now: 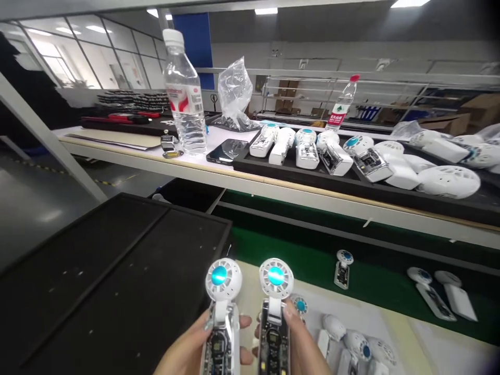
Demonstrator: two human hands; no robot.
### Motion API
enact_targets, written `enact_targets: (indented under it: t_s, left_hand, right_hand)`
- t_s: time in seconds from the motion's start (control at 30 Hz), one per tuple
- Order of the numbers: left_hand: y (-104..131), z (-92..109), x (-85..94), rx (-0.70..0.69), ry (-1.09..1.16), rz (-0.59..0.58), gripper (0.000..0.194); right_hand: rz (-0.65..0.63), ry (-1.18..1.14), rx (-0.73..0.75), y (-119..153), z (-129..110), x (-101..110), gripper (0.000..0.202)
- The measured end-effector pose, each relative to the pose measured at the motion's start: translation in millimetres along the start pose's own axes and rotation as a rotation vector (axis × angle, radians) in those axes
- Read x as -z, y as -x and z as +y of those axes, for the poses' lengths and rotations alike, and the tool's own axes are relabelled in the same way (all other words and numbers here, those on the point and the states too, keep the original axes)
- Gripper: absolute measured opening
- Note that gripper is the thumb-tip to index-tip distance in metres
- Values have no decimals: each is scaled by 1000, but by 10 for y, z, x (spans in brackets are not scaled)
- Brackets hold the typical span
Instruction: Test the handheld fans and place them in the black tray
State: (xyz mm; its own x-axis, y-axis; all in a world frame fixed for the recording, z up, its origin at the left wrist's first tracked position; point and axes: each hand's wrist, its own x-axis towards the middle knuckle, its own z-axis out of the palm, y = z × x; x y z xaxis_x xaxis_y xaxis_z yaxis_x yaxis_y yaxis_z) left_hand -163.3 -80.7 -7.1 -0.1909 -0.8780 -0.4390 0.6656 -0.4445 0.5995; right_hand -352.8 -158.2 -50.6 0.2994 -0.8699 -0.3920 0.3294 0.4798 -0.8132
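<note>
Two handheld fans are held upright side by side at the bottom centre, a small gap between them. My left hand is closed around the left handheld fan, thumb on its edge and fingertips showing at its right side. My right hand grips the right handheld fan the same way. Each has a round white slotted head with a shiny blue centre, and a clear-fronted handle that shows a dark circuit board. The handles' lower ends are cut off by the frame. Close behind my right hand lies another fan, partly hidden.
Several white fans lie on the pale work surface at lower right. Other fans rest on the green belt. Above, a shelf carries a black tray of fans, a phone and a water bottle. A black table stands left.
</note>
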Motion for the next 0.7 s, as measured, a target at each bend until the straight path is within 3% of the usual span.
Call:
enact_targets:
  t_s: [0.1,0.2,0.27,0.4,0.47,0.6,0.7]
  left_hand:
    - [326,333,83,81,140,-83,36]
    - [556,568,185,109,189,-97,55]
    - [685,684,246,70,198,-75,57]
    - [910,889,349,18,217,-4,48]
    - [987,980,417,20,223,1,42]
    - [1045,1122,597,-33,202,-57,36]
    - [1051,1210,707,-78,172,-24,35]
  right_hand:
    - [-10,21,7,88,189,-373,56]
    - [-160,-13,-14,218,326,-816,68]
    - [-267,-50,-32,333,348,-1123,71]
    - [-328,-178,-167,589,219,-1657,47]
    - [-342,-241,-229,678,131,-1861,38]
    - [-339,-328,-198,692,81,-2152,43]
    - [-317,-358,-187,622,121,-2294,45]
